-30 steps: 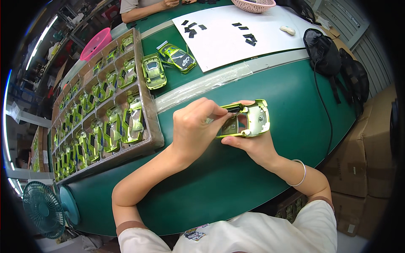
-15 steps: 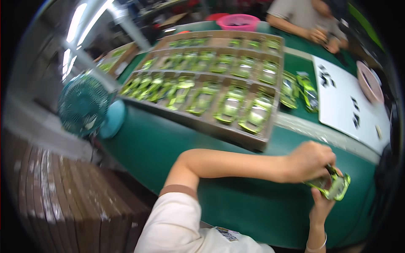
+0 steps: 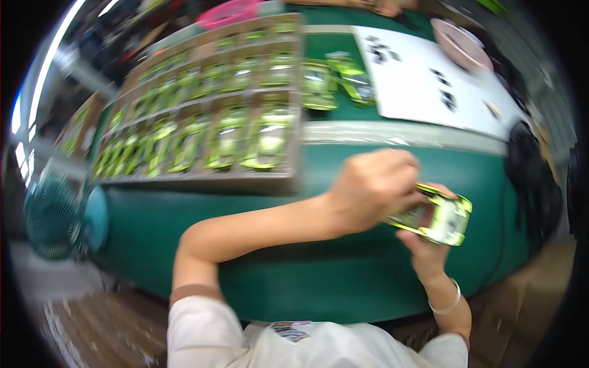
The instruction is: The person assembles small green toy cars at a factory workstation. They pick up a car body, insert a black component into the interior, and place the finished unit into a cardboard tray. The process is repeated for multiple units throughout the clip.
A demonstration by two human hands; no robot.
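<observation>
A cardboard tray (image 3: 294, 110) of yellow-green toy cars sits on the green table (image 3: 368, 276), with two loose toy cars (image 3: 334, 83) just beside its far right corner. A white sheet (image 3: 423, 86) carries small dark parts (too blurred to identify). A pink basket (image 3: 460, 49) rests beyond; a teal fan (image 3: 58, 214) stands left.

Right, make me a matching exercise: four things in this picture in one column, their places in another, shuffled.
Things:
1. toy car body
2. cardboard tray
3. white sheet
4. teal fan

Places:
A. far right of the green table
B. between both hands
C. off the table's left end
D. left part of the table, filled with yellow-green cars

Pairs: 1-B, 2-D, 3-A, 4-C
</observation>
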